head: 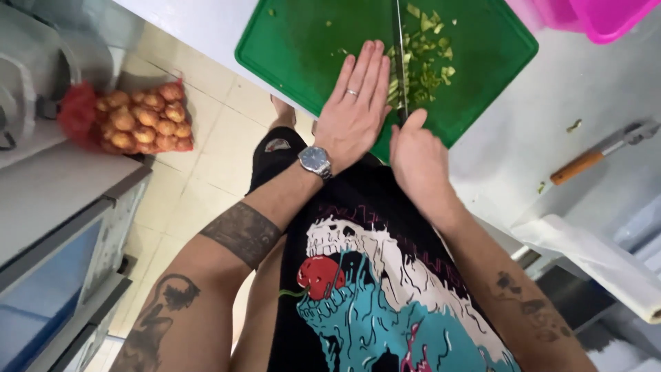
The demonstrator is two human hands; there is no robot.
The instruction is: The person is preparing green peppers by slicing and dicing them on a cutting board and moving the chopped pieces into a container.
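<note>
Chopped green veg [421, 65] sits loose on the green cutting board [482, 48], light and soft, so it'd scatter easily. Right hand [418, 157] is clenched round the knife [399, 55] handle; left hand [356, 110] lies flat and released beside the blade. White counter [592, 89] underneath.

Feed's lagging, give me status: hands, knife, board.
Right hand grips knife. Left hand flat on green cutting board beside chopped greens. Nothing blocking the blade.

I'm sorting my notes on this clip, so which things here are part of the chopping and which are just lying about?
In use: green cutting board, knife, chopped green pieces, left hand, right hand.

Lying about: net bag of onions, wooden-handled tool, pink tub, roll of film.
</note>
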